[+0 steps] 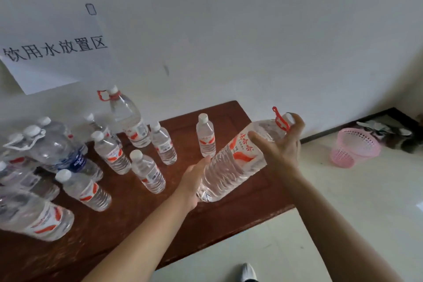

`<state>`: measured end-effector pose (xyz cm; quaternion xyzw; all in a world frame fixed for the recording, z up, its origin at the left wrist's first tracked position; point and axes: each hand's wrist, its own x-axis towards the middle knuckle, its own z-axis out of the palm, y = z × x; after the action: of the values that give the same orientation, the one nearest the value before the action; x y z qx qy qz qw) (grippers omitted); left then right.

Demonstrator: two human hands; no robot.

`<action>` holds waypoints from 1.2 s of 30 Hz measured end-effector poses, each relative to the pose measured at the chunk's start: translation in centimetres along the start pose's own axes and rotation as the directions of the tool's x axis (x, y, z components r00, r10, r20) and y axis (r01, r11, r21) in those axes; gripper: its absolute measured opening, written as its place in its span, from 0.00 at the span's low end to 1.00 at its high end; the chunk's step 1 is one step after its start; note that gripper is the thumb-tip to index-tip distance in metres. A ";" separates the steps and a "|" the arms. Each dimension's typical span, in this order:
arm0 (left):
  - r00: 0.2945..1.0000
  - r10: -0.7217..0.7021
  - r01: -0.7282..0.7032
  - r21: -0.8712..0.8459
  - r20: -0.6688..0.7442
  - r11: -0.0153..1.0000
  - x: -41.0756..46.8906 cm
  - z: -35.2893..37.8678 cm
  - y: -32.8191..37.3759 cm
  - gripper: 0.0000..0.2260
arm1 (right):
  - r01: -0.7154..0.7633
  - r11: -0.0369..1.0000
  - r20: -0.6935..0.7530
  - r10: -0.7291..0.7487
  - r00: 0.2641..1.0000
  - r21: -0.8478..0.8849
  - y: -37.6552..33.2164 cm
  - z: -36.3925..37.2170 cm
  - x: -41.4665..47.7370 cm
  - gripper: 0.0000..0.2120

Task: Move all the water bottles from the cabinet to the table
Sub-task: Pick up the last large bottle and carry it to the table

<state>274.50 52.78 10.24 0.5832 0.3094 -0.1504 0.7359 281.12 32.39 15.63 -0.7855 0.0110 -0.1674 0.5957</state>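
Brown table (142, 213) surface: large clear bottle (231, 167), red-white label, red handle, tilted; left hand (194, 181) cups base, right hand (282, 149) grasps neck.

Left half of table (119, 224) crowded: small bottles (146, 171) and big jugs (55, 146) close together, narrow gaps only. Right end bare wood, open from front and side; held large bottle (238, 162) tilts above it. Lone small bottle (205, 135) near back. Wall (251, 41) closes rear.
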 end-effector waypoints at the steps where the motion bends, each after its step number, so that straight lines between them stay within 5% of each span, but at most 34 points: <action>1: 1.000 -0.002 0.002 0.005 0.009 1.000 0.7 1.4 1.4 0.24 | 0.025 1.000 0.000 -0.025 1.000 -0.001 -0.4 -0.3 2.3 0.44; 5: 0.995 0.087 -0.084 -0.056 0.053 0.995 3.4 5.6 7.5 0.38 | 0.174 0.985 0.015 -0.174 0.985 -0.011 -3.2 -1.1 10.5 0.43; 8: 0.973 0.207 -0.204 -0.035 0.100 0.978 5.8 6.5 13.1 0.17 | 0.338 0.940 -0.027 -0.337 0.941 0.044 -7.0 -0.9 15.9 0.41; 13: 0.925 0.364 -0.364 -0.020 0.104 0.931 9.0 5.3 21.7 0.16 | 0.531 0.842 -0.072 -0.527 0.847 0.091 -11.5 2.7 21.3 0.40; 19: 0.946 0.324 -0.317 -0.184 0.004 0.930 17.2 1.9 23.3 0.23 | 0.485 0.872 0.131 -0.490 0.862 0.070 -9.7 12.8 24.4 0.45; 27: 0.999 -0.035 0.043 -0.510 0.025 0.859 27.2 -1.9 16.3 0.30 | 0.442 0.896 0.457 -0.405 0.792 0.029 -1.3 23.4 23.8 0.43; 31: 0.991 0.081 -0.010 -0.560 0.102 0.828 29.0 -2.7 14.6 0.19 | 0.433 0.901 0.520 -0.382 0.764 0.024 0.7 25.6 23.5 0.43; 36: 0.984 0.099 -0.004 -0.542 0.146 0.840 29.9 -3.7 13.7 0.21 | 0.388 0.922 0.523 -0.331 0.786 0.001 2.1 26.5 23.3 0.43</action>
<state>304.28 64.25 1.39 0.3459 0.2601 -0.0861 0.8974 310.83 51.45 13.23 -0.8195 -0.2889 -0.0615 0.4911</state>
